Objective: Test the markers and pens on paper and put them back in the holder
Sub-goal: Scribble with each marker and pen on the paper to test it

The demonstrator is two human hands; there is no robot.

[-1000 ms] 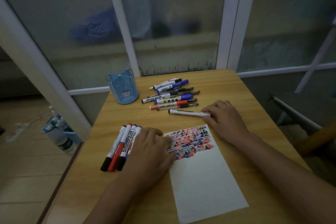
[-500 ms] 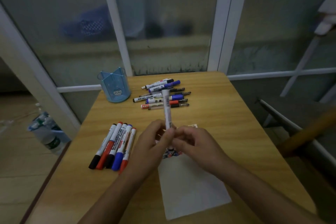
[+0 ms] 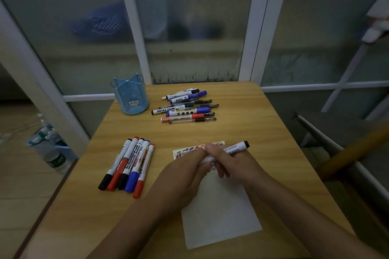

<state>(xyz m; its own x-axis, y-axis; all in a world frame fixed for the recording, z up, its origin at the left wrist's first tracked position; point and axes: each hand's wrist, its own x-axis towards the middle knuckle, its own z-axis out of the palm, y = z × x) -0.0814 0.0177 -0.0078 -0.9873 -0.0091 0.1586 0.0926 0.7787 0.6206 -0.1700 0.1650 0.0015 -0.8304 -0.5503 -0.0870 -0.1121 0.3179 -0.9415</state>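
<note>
White barrel, black end: the marker (image 3: 235, 148) lies slantwise across the right hand (image 3: 229, 162), whose fingers curl round it, the black end poking out up and to the right; the left hand (image 3: 185, 169) meets it at the near end, fingertips pinched there, and my read is it's working the cap, though the blur hides the cap itself; both hands hover right over the paper (image 3: 219, 212) so the tip can drop straight onto the scribbled strip at its far edge; to the left, five markers (image 3: 128, 164) lie side by side, apart from the rest, likely the tested lot; further back a looser pile of pens and markers (image 3: 185, 106) waits near the blue holder (image 3: 130, 96), which stands upright at the table's (image 3: 242, 111) far left corner with nothing seen in it
</note>
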